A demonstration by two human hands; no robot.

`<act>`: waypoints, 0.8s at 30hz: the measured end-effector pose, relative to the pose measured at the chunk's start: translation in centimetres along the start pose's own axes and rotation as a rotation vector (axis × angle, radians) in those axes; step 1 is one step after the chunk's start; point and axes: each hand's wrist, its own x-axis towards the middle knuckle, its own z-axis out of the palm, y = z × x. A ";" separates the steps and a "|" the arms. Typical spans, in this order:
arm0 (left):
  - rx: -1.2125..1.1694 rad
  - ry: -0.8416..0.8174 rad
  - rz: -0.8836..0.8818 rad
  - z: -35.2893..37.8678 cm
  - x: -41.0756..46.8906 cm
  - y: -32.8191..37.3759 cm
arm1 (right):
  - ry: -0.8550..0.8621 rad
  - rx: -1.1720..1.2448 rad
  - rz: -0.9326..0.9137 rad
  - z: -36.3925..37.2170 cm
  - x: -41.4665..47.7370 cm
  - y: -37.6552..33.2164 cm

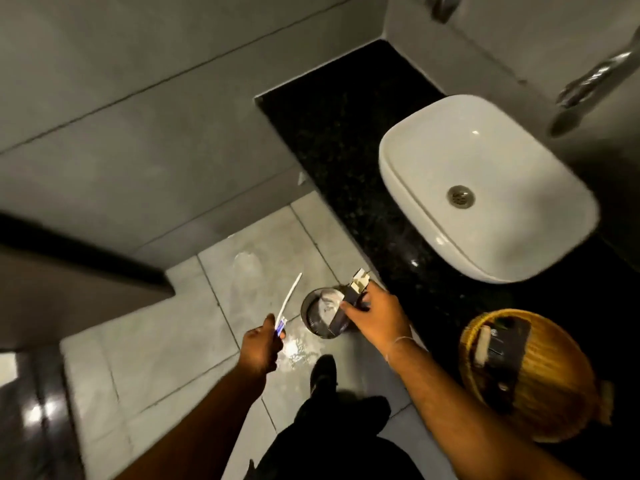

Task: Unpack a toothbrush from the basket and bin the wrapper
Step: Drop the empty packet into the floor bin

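Note:
My left hand (259, 348) grips a white toothbrush (288, 301) by its blue-marked handle, the thin end pointing up and away over the floor. My right hand (377, 315) holds the opened dark wrapper box (349, 299), its white flaps up, directly above a small round bin (313, 311) with a pale liner that stands on the floor. A round wicker basket (550, 403) sits on the black counter at the right, just beyond my right forearm. Dark packets and a pale item lie inside it.
A white basin (433, 216) rests on the black counter (332, 133), with a chrome tap (588, 81) above it on the wall. The grey tiled floor (156, 358) shines wet near the bin. My dark shoe (322, 374) stands behind the bin. Grey walls close in on the left.

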 end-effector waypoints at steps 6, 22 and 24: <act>-0.032 0.113 -0.130 -3.6 4.0 -6.4 | -0.038 0.043 0.065 7.4 3.9 3.0; 0.117 0.047 -0.029 0.7 7.2 -7.7 | 0.002 -0.020 0.254 12.6 10.2 7.3; 0.255 0.043 0.050 1.0 6.8 -6.9 | 0.026 0.047 0.296 11.3 9.5 7.2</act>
